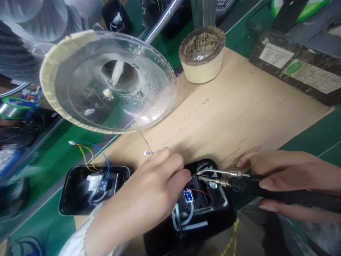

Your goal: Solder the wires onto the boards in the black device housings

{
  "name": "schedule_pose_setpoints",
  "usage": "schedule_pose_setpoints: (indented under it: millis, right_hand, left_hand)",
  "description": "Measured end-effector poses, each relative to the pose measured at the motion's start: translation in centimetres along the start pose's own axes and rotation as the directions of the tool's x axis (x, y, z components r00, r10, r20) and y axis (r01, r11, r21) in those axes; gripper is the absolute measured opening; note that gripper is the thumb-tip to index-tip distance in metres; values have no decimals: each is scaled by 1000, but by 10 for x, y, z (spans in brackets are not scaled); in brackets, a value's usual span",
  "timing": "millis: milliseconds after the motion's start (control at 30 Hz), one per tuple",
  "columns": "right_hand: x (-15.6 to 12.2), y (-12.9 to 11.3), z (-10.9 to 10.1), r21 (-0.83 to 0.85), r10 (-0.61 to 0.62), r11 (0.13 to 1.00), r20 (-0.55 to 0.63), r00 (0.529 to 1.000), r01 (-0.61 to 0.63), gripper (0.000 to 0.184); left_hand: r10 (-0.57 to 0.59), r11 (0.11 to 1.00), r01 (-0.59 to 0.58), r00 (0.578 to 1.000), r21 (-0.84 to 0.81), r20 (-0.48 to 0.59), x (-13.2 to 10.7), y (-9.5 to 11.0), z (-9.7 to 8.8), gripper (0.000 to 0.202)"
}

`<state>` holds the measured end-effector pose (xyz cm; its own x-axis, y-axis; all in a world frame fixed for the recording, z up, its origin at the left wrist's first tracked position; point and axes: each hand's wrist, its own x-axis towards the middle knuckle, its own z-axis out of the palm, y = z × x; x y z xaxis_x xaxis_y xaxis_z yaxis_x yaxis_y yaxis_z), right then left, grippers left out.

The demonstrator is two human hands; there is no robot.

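My right hand (290,174) is closed around the black handle of a soldering iron (247,186), which has a thin metal feed tube running beside its tip. The tip points left, over a black plastic housing (223,213). My left hand (149,192) reaches across that housing, thumb and fingers pinched close to the tip; what they hold is hidden. Inside the housing are a small blue circuit board (189,196), a twisted red and black wire (198,191) and pale tubing (195,225). Left of my forearm lies a second black housing (65,193) with blue and yellow wires.
A clear funnel-shaped hood (157,76) with a taped rim hangs at upper left. Behind the housings, a round taped cup (204,73) with a dirty inside stands on a cardboard sheet (247,99). A dark labelled unit (301,65) sits at upper right.
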<state>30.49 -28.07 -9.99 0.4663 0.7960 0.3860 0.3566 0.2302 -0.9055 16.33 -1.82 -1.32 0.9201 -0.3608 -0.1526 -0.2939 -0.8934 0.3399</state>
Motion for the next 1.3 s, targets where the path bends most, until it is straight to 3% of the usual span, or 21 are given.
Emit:
schedule_pose_setpoints:
  millis: [100,533,767,933,1133,1300]
  right_hand:
    - [-5,3,-3,-2,1,1000,242,970,0,26]
    - [0,3,-7,-69,-81,992,294,952,106,31]
    - [-2,3,-4,-74,-94,991,221,971,113,14]
    - [-7,3,-6,-33,-122,991,168,978,130,42]
    - [-2,-1,-3,-23,-160,987,48,986,161,36]
    - [1,-3,-3,20,-137,990,77,988,136,45]
  left_hand:
    - [1,1000,-1,1000,-5,-3,0,0,0,23]
    - [2,1000,-2,1000,-24,-13,0,-1,0,23]
    - [-13,1000,13,1000,-28,7,-1,-1,-1,23]
    - [-8,1000,8,1000,-29,0,-1,-1,0,21]
    - [3,1000,-3,1000,-27,4,0,-1,-1,21]
    - [8,1000,-7,1000,-26,4,-1,-1,-1,21]
